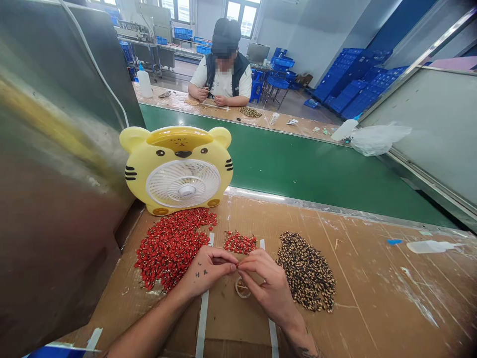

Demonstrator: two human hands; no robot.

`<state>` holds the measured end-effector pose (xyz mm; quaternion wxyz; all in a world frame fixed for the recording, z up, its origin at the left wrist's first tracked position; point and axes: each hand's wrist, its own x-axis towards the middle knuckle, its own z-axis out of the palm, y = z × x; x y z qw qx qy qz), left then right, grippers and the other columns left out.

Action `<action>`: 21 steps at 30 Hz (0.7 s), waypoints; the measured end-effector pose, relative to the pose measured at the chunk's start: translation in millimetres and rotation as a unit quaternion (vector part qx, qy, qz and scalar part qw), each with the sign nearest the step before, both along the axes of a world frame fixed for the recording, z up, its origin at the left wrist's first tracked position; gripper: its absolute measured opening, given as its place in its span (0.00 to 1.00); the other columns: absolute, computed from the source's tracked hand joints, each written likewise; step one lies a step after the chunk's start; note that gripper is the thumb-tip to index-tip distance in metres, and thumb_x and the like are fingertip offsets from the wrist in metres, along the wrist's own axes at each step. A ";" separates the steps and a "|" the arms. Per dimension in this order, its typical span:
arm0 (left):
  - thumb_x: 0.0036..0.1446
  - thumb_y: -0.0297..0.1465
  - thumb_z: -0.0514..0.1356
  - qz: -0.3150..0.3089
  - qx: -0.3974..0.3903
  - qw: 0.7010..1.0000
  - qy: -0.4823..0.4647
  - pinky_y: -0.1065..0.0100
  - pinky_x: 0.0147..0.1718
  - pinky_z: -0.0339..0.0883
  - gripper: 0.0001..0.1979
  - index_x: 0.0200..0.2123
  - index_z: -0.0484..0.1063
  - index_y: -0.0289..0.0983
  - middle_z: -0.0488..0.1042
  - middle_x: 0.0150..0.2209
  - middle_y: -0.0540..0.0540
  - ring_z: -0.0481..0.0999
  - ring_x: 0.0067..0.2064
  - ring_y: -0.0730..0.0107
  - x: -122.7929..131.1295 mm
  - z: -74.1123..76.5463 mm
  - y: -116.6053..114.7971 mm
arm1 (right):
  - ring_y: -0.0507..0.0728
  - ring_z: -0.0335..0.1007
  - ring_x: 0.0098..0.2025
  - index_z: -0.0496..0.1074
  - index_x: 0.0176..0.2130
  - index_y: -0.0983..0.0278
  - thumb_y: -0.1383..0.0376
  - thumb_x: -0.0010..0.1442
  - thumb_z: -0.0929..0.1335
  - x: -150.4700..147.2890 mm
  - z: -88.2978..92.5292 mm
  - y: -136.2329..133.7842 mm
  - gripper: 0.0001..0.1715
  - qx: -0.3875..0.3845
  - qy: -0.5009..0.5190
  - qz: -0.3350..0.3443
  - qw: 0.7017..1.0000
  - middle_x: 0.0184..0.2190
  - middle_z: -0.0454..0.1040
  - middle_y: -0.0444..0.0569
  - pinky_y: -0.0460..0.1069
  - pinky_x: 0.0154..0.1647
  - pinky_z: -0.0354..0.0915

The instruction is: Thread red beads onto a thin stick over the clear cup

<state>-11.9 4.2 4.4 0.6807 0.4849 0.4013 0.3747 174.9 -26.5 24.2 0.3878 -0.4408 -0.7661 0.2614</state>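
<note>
Left hand (210, 268): thumb and forefinger narrowed to a pinch on a small red piece (237, 265)
Right hand (266, 278): fingertips brought in at 3 o'clock of that piece; whether they grip part of it I cannot tell
Piece in hand: between the two hands, apparently mid-work, so not yet finished by the look of it
Small red cluster (240, 242): at 12 o'clock from the fingertips, set apart; possibly the pieces already dealt with, though the view does not prove it
Large red pile (171, 248): between 9 and 10 o'clock, far bigger than the cluster; whether finished or waiting I cannot tell
Dark-and-tan pile (307, 271): at 3 o'clock, plentiful, seemingly much left to use
Clear round dish (243, 288): at 6 o'clock, just below the fingertips; contents unclear
</note>
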 end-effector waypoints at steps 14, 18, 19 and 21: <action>0.51 0.28 0.66 0.019 0.054 0.996 0.066 0.69 0.33 0.71 0.05 0.30 0.83 0.34 0.83 0.31 0.43 0.80 0.32 0.63 -0.9 -0.4 -4.5 | 0.54 0.75 0.31 0.78 0.33 0.60 0.63 0.63 0.69 -5.1 -1.9 -7.0 0.07 -0.143 -0.006 -0.108 0.984 0.30 0.80 0.43 0.46 0.34 0.66; 0.53 0.29 0.65 0.015 0.051 0.997 0.051 0.68 0.38 0.73 0.07 0.35 0.83 0.34 0.83 0.35 0.42 0.81 0.36 0.62 2.8 -4.7 -2.6 | 0.54 0.75 0.33 0.77 0.35 0.61 0.64 0.63 0.68 -9.6 -6.5 -6.3 0.07 -0.114 0.001 -0.114 0.987 0.32 0.79 0.44 0.46 0.37 0.67; 0.53 0.29 0.65 0.018 0.055 0.997 0.053 0.67 0.39 0.73 0.09 0.37 0.82 0.34 0.83 0.36 0.42 0.81 0.37 0.62 3.5 -5.1 -1.9 | 0.55 0.75 0.34 0.76 0.35 0.61 0.64 0.63 0.68 -10.7 -7.3 -5.0 0.07 -0.103 0.001 -0.119 0.988 0.32 0.79 0.45 0.47 0.38 0.67; 0.54 0.29 0.64 0.027 0.085 0.993 0.080 0.66 0.41 0.74 0.12 0.43 0.80 0.35 0.83 0.38 0.42 0.81 0.37 0.63 2.4 -4.4 0.4 | 0.55 0.74 0.33 0.75 0.34 0.62 0.64 0.63 0.67 -11.1 -8.4 -0.3 0.07 -0.084 0.000 -0.134 0.987 0.31 0.78 0.46 0.47 0.37 0.68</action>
